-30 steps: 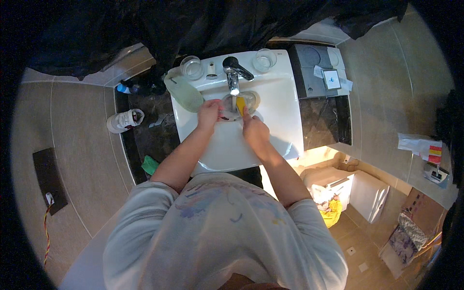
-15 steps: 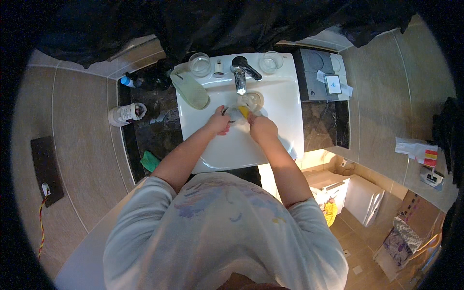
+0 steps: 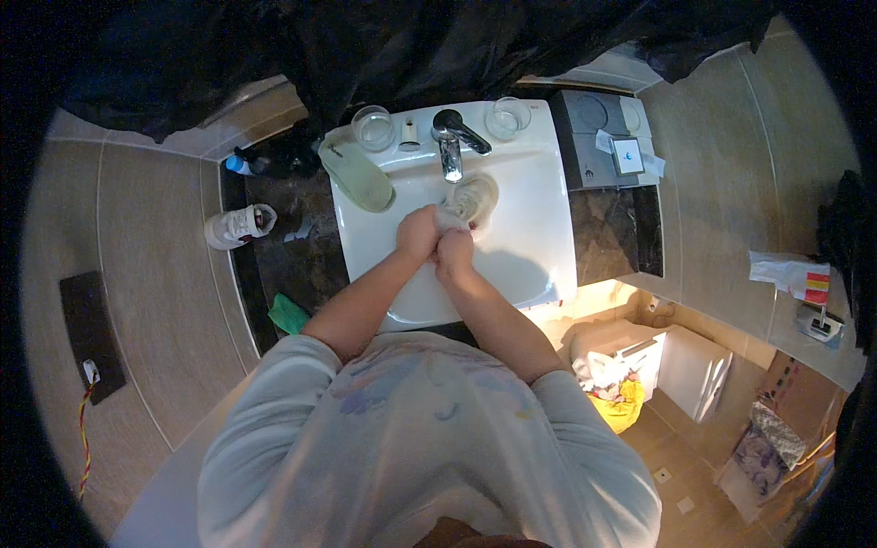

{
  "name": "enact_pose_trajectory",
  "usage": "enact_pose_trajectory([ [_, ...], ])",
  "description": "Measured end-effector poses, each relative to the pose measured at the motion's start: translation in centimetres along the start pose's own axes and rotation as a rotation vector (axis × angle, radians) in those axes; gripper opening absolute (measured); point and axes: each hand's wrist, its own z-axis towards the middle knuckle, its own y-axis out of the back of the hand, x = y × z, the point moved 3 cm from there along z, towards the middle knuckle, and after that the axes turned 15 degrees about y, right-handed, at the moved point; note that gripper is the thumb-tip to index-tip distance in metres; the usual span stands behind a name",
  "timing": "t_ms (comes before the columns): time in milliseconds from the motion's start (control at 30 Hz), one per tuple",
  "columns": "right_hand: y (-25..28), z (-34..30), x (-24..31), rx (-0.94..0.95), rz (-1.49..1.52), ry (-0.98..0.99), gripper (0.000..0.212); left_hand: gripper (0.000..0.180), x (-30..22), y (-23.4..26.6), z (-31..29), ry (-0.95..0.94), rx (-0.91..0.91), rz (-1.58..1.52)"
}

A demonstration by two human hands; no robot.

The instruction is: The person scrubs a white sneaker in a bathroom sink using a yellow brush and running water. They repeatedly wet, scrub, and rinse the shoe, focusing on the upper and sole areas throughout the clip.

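Note:
Over the white sink (image 3: 507, 260), my left hand (image 3: 419, 232) and my right hand (image 3: 455, 250) are pressed close together. A whitish, translucent thing (image 3: 451, 219) shows past the fingers of my left hand, which is closed on it; its exact kind cannot be made out. My right hand is closed right beside it, its fingers mostly hidden. Just beyond my hands lies a pale, round, cloudy patch (image 3: 476, 195) in the basin. Above it stands the chrome faucet (image 3: 451, 155) with a dark handle.
Clear glass cups (image 3: 373, 129) (image 3: 508, 119) stand at the sink's back corners. A pale green shoe insole (image 3: 356, 175) leans along its left side. On the left counter are a white shoe (image 3: 241, 226) and green cloth (image 3: 288, 313); grey boxes (image 3: 598, 142) sit right.
My right hand has moved left and closer to me, against my left hand. My left hand has turned over the whitish thing. The yellow thing at my right hand is now out of sight.

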Motion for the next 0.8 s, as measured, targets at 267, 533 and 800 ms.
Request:
enact_pose_trajectory([
  [267, 2.7, -2.1, 6.2, 0.542, -0.912, 0.239, 0.027, 0.028, 1.1, -0.4, 0.2, 0.111, -0.037, -0.204],
  [533, 3.4, -0.3, 0.4, 0.013, -0.363, 0.171, 0.026, 0.026, 0.8, -2.3, -3.6, 0.150, -0.005, -0.270],
  [800, 5.6, 1.9, 4.7, 0.475, -0.725, 0.423, 0.024, 0.026, 0.6, -3.0, -2.5, 0.119, -0.063, -0.292],
])
